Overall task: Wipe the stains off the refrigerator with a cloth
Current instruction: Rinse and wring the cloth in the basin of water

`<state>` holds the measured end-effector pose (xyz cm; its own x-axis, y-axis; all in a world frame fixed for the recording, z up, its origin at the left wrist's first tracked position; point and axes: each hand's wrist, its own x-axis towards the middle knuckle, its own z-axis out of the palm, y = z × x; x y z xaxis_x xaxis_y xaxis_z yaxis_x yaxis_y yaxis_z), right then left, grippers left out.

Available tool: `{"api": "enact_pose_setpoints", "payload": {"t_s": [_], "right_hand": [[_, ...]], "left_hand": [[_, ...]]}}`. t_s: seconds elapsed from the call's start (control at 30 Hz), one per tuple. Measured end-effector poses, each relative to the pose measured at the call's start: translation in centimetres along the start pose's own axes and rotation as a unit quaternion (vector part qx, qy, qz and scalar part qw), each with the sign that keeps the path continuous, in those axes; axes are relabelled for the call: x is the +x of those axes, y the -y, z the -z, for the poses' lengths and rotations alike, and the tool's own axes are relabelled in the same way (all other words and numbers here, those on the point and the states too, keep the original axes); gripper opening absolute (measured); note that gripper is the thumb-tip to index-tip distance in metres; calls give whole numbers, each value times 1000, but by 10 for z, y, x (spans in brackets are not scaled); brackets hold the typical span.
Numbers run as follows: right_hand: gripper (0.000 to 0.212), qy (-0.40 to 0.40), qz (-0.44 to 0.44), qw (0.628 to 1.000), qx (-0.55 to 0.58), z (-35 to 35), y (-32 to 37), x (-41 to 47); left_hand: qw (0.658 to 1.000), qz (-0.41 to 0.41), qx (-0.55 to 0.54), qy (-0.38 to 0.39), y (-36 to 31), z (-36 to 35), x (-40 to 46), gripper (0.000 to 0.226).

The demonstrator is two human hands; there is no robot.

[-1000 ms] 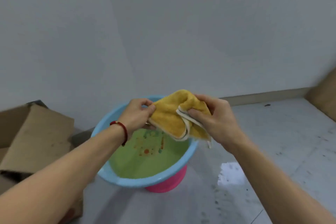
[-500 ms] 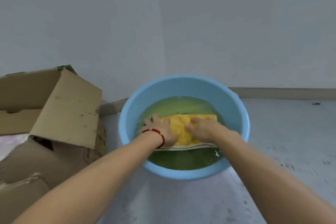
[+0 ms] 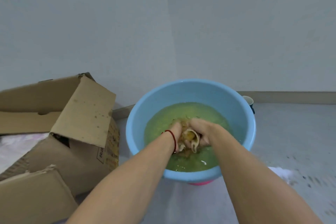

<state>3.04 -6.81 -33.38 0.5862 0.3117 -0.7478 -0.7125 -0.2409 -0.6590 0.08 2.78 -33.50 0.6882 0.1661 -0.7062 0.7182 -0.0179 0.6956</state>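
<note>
A pale grey floor (image 3: pixel 291 132) meets plain grey-white walls (image 3: pixel 236 32), with a low skirting strip (image 3: pixel 291 97) running along the right wall and a wall corner rising behind the basin. On the floor stands a light blue plastic basin (image 3: pixel 141 120), filled with greenish water (image 3: pixel 205 114); a sliver of pink (image 3: pixel 200 183) shows under its near rim. To the left, just beside the basin, sits an opened cardboard box (image 3: pixel 81 114) with its flaps raised, and more cardboard lies in the lower left corner. A small cup (image 3: pixel 248 100) peeks out behind the basin's right rim. A wet, shiny patch (image 3: pixel 281 172) marks the floor to the right of the basin.

Both hands are down in the water at the middle of the basin. The left hand (image 3: pixel 175 131), with a red string bracelet (image 3: pixel 172 139) at the wrist, and the right hand (image 3: pixel 201 132) press together around the yellow cloth (image 3: pixel 190 137), which is bunched up between them, its pale edging curling out in loops. The fingers of both hands are curled tight round the wad of cloth, gripping it.

Most of the cloth is hidden by the hands and blurred by the rippling water, so its folds cannot be made out. The left fingertips are under the surface and hard to see. The cup is mostly hidden by the basin, and the box is cut off at the left edge.
</note>
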Motion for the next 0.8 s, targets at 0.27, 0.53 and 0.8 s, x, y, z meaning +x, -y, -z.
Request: {"api": "enact_pose_setpoints", "payload": {"t_s": [0.27,0.53,0.8], "right_hand": [[36,-328,143,838,-412,5,8,-8],[60,-299,22,818,-490,-7,2,16],[76,-184,111,945,-249,-30,6,6]], "left_hand": [[994,-69,-58,-59,5,1,1,22],[998,2,63,-30,1,28,13,29],[998,-58,3,-9,6,9,7,38]]}}
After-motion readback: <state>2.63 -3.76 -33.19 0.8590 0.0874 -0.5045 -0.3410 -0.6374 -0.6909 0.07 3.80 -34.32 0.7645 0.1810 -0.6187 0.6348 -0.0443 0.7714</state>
